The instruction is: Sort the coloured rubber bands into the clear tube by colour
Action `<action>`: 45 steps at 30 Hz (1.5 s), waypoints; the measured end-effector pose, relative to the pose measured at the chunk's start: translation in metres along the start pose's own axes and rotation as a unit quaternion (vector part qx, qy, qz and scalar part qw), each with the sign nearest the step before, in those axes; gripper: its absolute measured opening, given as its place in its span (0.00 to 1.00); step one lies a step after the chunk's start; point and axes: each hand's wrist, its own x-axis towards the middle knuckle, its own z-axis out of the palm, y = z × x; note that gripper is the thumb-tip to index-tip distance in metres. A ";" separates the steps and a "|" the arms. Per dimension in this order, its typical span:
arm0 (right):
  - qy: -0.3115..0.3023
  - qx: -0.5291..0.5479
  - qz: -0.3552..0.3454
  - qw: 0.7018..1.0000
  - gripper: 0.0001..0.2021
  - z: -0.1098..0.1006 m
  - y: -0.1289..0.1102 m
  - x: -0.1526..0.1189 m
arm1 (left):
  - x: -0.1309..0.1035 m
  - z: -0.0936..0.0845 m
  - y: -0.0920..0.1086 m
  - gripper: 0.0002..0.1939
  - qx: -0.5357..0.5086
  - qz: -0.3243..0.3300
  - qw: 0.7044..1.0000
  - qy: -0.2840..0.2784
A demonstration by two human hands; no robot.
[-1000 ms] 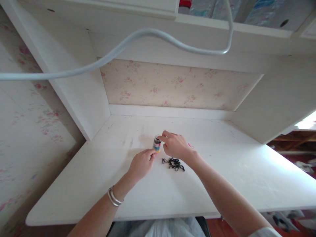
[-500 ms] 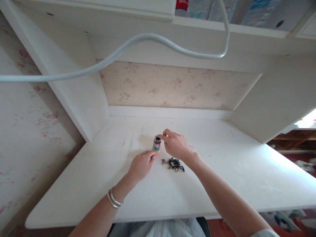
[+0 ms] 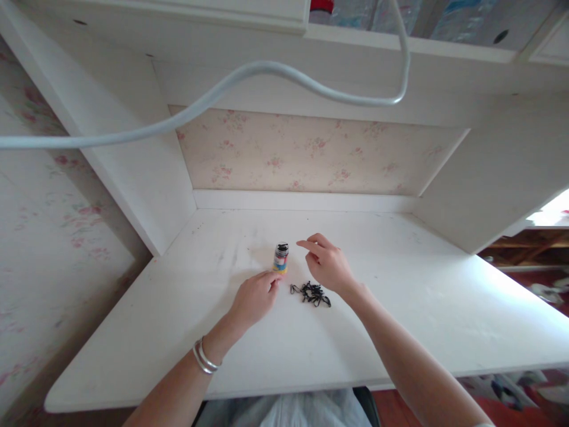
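Note:
A small clear jar (image 3: 281, 258) with a colourful label stands upright on the white desk, with black pieces showing at its open mouth. My left hand (image 3: 255, 298) is closed at the jar's lower part, thumb and fingers against its base. To the right of the jar, my right hand (image 3: 326, 261) hovers apart from it, index finger stretched out and the other fingers loosely bent, with nothing visible in it. Below that hand lies a loose pile of small black bands (image 3: 312, 293), looped like elastic hair ties.
The white desk (image 3: 200, 356) has a raised back strip and side panels (image 3: 128, 160). A pale cable (image 3: 275, 66) hangs across the upper view, close to the camera. Overhead, a cabinet shelf holds clear bottles (image 3: 351, 13), one with a red cap.
My right hand has drawn back to the right, its index finger leaving the jar's mouth. Black pieces now show at the rim. My left hand stays at the jar.

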 end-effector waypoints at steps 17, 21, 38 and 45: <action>-0.045 0.077 0.135 0.987 0.10 0.018 0.046 -0.119 | 0.002 0.029 0.022 0.12 0.106 0.002 0.993 -0.045; -0.049 0.043 0.132 0.989 0.08 0.020 0.046 -0.122 | 0.001 0.029 0.018 0.14 0.104 0.005 0.994 -0.027; -0.016 0.048 0.158 0.986 0.14 0.024 0.047 -0.120 | 0.025 -0.020 0.021 0.12 -0.073 0.027 0.960 0.270; -0.030 0.034 0.163 0.986 0.13 0.022 0.044 -0.119 | 0.044 -0.022 0.026 0.13 -0.022 0.014 0.969 0.245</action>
